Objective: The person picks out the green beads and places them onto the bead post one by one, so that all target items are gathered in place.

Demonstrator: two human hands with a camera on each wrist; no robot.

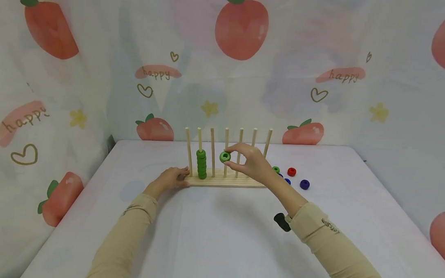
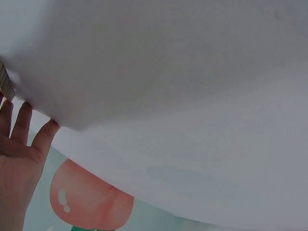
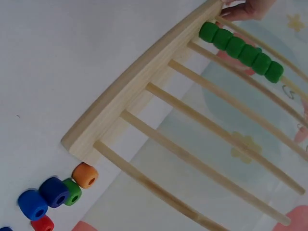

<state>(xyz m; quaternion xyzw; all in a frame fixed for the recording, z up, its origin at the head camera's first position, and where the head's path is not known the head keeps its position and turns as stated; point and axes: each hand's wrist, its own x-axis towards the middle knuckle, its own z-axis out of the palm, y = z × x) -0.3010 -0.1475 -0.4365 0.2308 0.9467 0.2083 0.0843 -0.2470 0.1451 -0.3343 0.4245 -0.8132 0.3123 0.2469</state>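
In the head view my right hand [image 1: 252,162] pinches a green bead [image 1: 225,156] between thumb and fingertip, its hole facing me. It is held up in front of a middle peg of the wooden peg rack [image 1: 224,182]. On the second peg from the left sits a stack of green beads [image 1: 201,165], also seen in the right wrist view as a green stack [image 3: 248,54]. My left hand [image 1: 172,178] holds the left end of the rack's base. In the left wrist view the left hand's fingers [image 2: 44,137] reach toward the base's end [image 2: 6,85].
Loose beads lie right of the rack: a red bead [image 1: 291,171], a purple bead [image 1: 304,184], a green bead [image 1: 276,169] and blue ones partly hidden. An orange bead [image 3: 85,174] lies by the base's end. A dark object [image 1: 282,222] is near my right cuff.
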